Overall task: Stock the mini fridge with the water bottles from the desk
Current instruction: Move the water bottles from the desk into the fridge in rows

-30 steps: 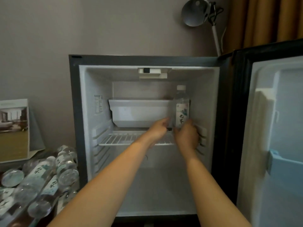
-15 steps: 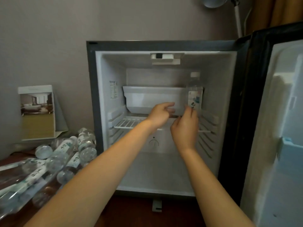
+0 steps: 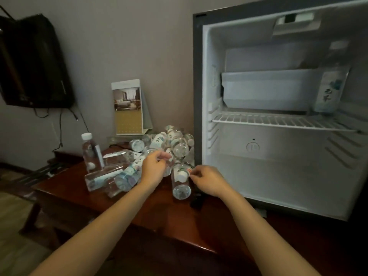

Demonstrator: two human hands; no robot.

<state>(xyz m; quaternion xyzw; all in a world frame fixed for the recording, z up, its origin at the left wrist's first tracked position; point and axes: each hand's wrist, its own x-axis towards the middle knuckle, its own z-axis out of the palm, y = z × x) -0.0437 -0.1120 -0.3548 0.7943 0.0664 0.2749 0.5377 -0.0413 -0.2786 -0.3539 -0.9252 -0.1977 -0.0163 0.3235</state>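
Note:
The mini fridge stands open on the right of the desk. Inside, one water bottle stands upright at the right end of the wire shelf. A pile of water bottles lies on the desk left of the fridge. My left hand reaches into the pile with its fingers curled round a bottle there, mostly hidden by the hand. My right hand hovers with loosely curled fingers just right of the cap of a lying bottle.
One bottle stands upright at the desk's left. A brochure stand leans against the wall behind the pile. A dark TV hangs at far left. A small dark object lies by the fridge's front corner. A white compartment sits above the shelf.
Both hands have left the fridge shelf and dropped down-left to the bottle pile on the desk. The bottle stays upright on the shelf. My view has swung left.

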